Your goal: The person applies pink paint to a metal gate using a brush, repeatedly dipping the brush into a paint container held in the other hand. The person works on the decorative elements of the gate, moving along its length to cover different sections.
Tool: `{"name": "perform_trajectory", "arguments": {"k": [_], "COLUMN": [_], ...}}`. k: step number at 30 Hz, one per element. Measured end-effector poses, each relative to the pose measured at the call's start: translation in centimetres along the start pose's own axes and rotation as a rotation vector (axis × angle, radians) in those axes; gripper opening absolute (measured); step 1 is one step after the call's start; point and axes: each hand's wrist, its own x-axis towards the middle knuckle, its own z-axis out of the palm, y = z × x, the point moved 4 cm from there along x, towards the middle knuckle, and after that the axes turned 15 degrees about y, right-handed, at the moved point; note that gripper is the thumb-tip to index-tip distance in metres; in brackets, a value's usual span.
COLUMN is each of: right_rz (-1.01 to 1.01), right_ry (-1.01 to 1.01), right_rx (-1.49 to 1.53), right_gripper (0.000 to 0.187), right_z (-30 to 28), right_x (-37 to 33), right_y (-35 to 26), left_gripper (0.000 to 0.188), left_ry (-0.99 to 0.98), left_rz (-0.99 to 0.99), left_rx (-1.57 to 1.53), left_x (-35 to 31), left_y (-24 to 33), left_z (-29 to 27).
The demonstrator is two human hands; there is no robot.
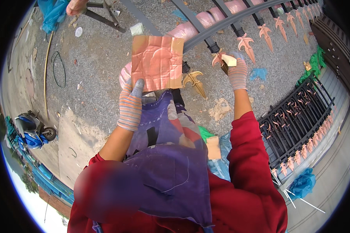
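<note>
My left hand (131, 103), in a striped glove, grips the lower left edge of a creased cardboard square (157, 62) smeared with copper paint. Its fingers are partly behind the card. In the striped glove of my right hand (237, 73) is a pale yellow block (229, 60), apparently foam, held against or right beside a spear-shaped finial (217, 59) on a dark metal gate (221, 23); whether they touch, I cannot tell. A gold finial (196, 82) sits to the left, partly behind the card's edge. Copper-coloured finials (246, 46) run along the rail to the right.
A pink plastic-wrapped roll (237, 7) lies beneath the gate bars. Another black gate panel (295, 116) with copper tips leans at the right, near blue plastic (302, 182). A blue scooter (31, 130) is parked at the left. A metal stand (105, 17) stands far left.
</note>
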Motion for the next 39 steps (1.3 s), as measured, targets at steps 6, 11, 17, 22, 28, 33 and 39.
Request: {"name": "perform_trajectory", "arguments": {"k": [6,11,17,22,28,33,39], "right_rz": [0.01,-0.075,-0.174,-0.077,-0.214,-0.237,-0.087], "right_ry": [-0.092,-0.091,-0.075,-0.09,-0.072,-0.04,0.03], "right_rx": [0.119,0.064,-0.027,-0.011,-0.005,0.113,0.02], "right_gripper": [0.03,0.029,0.029,0.028,0.029,0.031,0.034], "right_z": [0.2,-0.4,-0.8,-0.6,-0.1,-0.3,-0.2], "right_x": [1.3,2.7,3.2,3.9,1.2,-1.2,-1.4], "right_y": [-1.6,-5.4,-5.7,-4.9,-6.5,-8.4,-7.9], "left_gripper": [0.039,0.038,0.042,0.044,0.042,0.042,0.042], "left_ry": [-0.006,0.001,0.005,0.015,0.019,0.017,0.03], "left_rz": [-0.044,-0.07,-0.073,-0.071,-0.091,-0.095,-0.084], "left_rx": [-0.028,-0.062,-0.055,-0.025,-0.018,-0.045,-0.038], "left_x": [-0.3,-1.1,-1.4,-1.0,-1.2,-1.2,-1.5], "left_y": [0.2,1.2,1.3,0.6,0.8,0.7,1.2], "left_z": [0.1,0.6,0.6,0.1,0.0,-0.1,0.2]}}
